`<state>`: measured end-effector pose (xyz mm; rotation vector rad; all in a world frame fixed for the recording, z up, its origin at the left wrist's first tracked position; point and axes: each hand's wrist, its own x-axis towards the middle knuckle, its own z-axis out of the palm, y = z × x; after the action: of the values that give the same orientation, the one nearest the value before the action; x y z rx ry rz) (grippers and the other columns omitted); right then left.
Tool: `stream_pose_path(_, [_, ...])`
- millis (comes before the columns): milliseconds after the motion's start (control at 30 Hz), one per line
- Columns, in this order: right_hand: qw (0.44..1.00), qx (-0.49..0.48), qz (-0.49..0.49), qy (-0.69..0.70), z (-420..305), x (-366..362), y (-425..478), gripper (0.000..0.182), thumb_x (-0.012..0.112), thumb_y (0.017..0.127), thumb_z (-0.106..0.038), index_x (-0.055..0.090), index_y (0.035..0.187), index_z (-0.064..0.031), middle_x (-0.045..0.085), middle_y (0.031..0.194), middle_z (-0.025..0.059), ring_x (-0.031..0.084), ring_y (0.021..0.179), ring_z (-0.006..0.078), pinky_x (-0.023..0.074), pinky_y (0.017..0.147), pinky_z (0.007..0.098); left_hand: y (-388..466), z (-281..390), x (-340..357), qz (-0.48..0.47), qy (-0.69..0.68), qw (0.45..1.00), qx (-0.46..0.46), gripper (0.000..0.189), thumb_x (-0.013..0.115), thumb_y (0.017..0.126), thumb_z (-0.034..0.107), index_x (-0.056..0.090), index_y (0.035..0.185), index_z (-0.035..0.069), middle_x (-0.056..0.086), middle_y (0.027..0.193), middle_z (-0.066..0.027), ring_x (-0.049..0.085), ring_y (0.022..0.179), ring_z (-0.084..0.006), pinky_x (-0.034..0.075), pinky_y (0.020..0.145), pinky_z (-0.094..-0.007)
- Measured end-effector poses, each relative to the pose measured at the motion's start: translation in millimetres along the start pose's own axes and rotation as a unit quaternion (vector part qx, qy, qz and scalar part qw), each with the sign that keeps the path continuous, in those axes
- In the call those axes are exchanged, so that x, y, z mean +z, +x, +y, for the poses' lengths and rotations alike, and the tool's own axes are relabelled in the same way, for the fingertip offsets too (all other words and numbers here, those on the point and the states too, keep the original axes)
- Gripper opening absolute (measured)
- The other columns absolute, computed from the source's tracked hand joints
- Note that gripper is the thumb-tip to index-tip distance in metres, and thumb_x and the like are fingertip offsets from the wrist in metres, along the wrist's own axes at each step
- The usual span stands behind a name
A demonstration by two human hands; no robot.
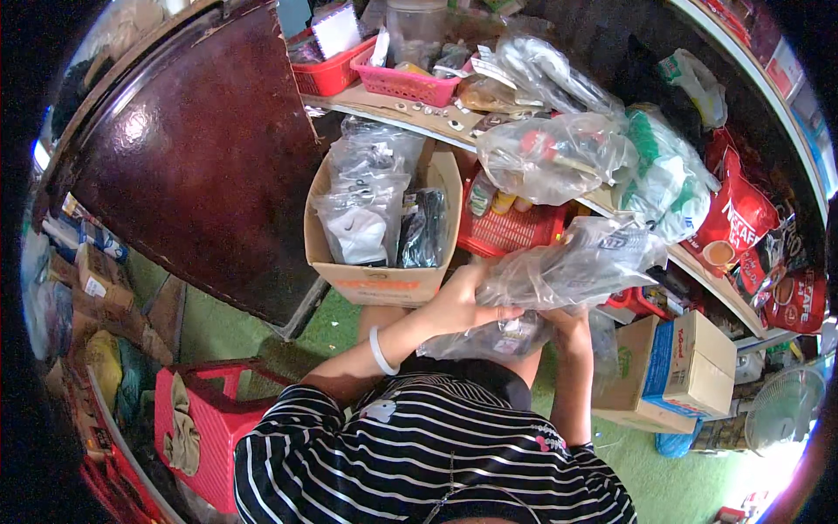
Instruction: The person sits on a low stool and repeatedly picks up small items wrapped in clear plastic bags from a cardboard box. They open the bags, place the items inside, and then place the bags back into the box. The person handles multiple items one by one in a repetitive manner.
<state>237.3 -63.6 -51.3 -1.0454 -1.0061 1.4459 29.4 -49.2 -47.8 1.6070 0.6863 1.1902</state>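
A bundle of clear plastic bags (556, 268) lies across both my hands in front of my body. My left hand (461, 301), with a white band at its wrist, grips the bundle's left end. My right hand (566, 321) holds it from below, its fingers partly hidden by the plastic. More clear plastic (488, 340) hangs under the hands over my lap. Just left of the hands stands an open cardboard box (380, 288) holding clear packets, one with a white item (359, 234) bearing a swoosh mark, and dark packets (421, 229).
A dark brown table (209, 170) fills the left. Behind the box, a wooden shelf (393, 108) bears a red basket (334, 71), a pink basket (409, 85) and plastic bags. A red stool (216, 419) stands lower left, cardboard boxes (694, 367) at right.
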Motion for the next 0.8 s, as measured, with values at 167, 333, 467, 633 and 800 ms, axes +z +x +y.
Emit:
stream_pose_path(167, [0.988,0.012,-0.019,-0.153,-11.2,18.6,16.7,0.053,0.076,0.071,-0.009,0.052,0.116,0.004,0.056,0.116,0.0133,0.055,0.107,0.0251,0.044,0.091,0.037,7.8,14.4,-6.4,0.042,-0.052,0.995,-0.08,0.056,0.082,0.069,0.012,0.058,0.118,0.0,0.065,0.108,-0.0065,0.058,0.099,-0.0116,0.045,0.089,-0.029])
stream_pose_path(333, [0.862,-0.32,0.143,-0.366,-9.3,43.0,17.6,0.09,0.081,0.069,-0.019,0.029,0.141,-0.0015,0.037,0.138,0.0185,0.037,0.127,0.0303,0.027,0.108,0.0413,13.3,15.8,-43.8,0.292,-0.044,0.954,-0.048,0.046,0.08,0.07,0.005,0.058,0.11,0.0,0.064,0.103,-0.0051,0.06,0.094,-0.0141,0.047,0.086,-0.03])
stream_pose_path(467, [0.987,-0.053,-0.043,0.149,22.3,44.9,-4.8,0.09,0.071,0.081,-0.029,0.015,0.148,-0.0091,0.033,0.143,0.0155,0.038,0.129,0.0303,0.0318,0.107,0.0445,19.7,43.3,-52.3,0.356,-0.292,0.885,0.077,0.041,0.077,0.072,-0.001,0.057,0.107,0.001,0.061,0.101,-0.0052,0.061,0.09,-0.0166,0.05,0.082,-0.0307])
stream_pose_path(633, [0.961,-0.058,-0.079,0.26,36.3,77.7,9.7,0.085,0.074,0.075,-0.031,0.027,0.141,-0.0049,0.045,0.134,0.0143,0.042,0.125,0.0298,0.0367,0.103,0.0439,5.1,27.8,-36.7,0.313,-0.355,0.881,0.018,0.042,0.075,0.074,0.0,0.055,0.111,0.0,0.061,0.104,-0.0078,0.061,0.092,-0.0188,0.05,0.084,-0.0331])
stream_pose_path(800, [0.987,-0.033,-0.07,0.144,30.2,65.7,-0.2,0.08,0.072,0.067,-0.014,0.035,0.137,-0.0005,0.047,0.132,0.0132,0.046,0.122,0.0281,0.0364,0.103,0.0419,-2.1,11.8,-32.3,0.273,-0.436,0.844,-0.149,0.048,0.075,0.077,0.006,0.051,0.117,-0.003,0.061,0.109,-0.0124,0.061,0.097,-0.0218,0.051,0.086,-0.0349])
